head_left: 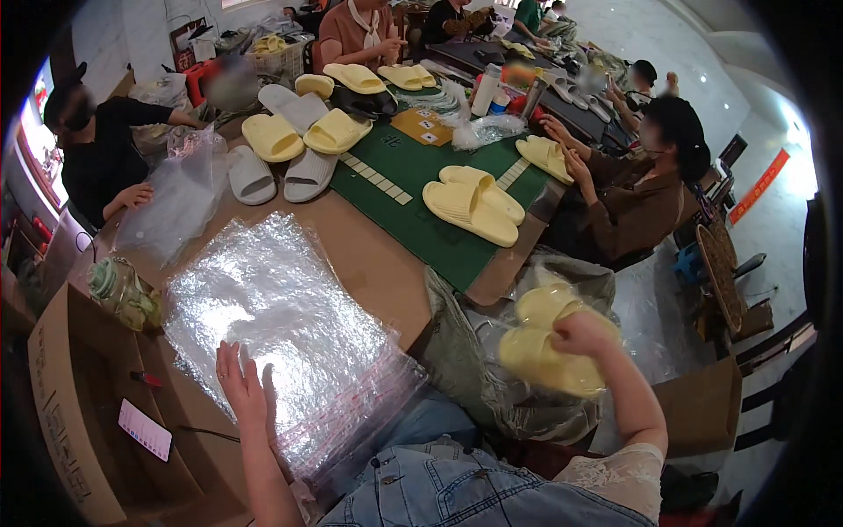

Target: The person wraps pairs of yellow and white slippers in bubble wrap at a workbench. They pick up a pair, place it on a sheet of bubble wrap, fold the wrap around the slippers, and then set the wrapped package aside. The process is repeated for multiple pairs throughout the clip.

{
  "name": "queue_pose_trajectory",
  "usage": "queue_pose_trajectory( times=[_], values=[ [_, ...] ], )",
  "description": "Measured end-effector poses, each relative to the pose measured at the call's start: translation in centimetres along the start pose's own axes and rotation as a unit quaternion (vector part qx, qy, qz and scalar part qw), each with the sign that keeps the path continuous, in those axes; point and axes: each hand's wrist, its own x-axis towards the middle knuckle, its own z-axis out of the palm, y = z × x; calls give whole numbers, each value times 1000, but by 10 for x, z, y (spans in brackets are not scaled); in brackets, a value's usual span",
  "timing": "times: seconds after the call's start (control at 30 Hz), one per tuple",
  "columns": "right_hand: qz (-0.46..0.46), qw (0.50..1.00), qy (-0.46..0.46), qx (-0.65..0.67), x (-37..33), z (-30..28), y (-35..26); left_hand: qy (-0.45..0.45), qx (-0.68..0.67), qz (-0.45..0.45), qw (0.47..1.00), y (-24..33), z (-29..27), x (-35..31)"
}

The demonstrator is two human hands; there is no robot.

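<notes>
My left hand [241,386] lies with fingers stretched out on a stack of shiny clear plastic bags [272,303], whose near edge carries pinkish-red strips. Out to the right, my right hand [584,335] is closed on a pair of pale yellow slippers [534,356]. The slippers are somewhat blurred, and clear film shows around them. They hang over a greyish-green woven sack [470,351] beside the table. Exactly where my fingers grip is hidden behind the back of the hand.
Yellow slippers [474,206] lie on a green board [395,162]; grey slippers [252,176] are piled farther left. A glass jar [123,290] stands near an open cardboard box [66,351] and a phone [145,430]. Co-workers sit around; the right one [632,198] handles a yellow slipper.
</notes>
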Motion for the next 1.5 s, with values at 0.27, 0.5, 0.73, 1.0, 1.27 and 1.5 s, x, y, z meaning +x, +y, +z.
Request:
queue_pose_trajectory(
  times=[0.27,0.5,0.73,1.0,1.27,1.5],
  values=[
    [-112,991,-51,43,80,111,-17,-11,28,2,1000,-1,1,1],
    [-115,961,-88,235,90,143,-23,-10,42,1,999,0,2,-1],
    [276,603,14,748,189,279,-57,-27,42,9,999,0,3,4],
    [-142,975,11,170,131,140,-69,-25,14,-1,1000,9,0,1],
    [15,962,196,190,158,-18,-39,-26,31,-22,999,17,-5,-1],
    [49,955,231,178,327,-11,25,0,19,-37,999,35,-6,2]
  ],
)
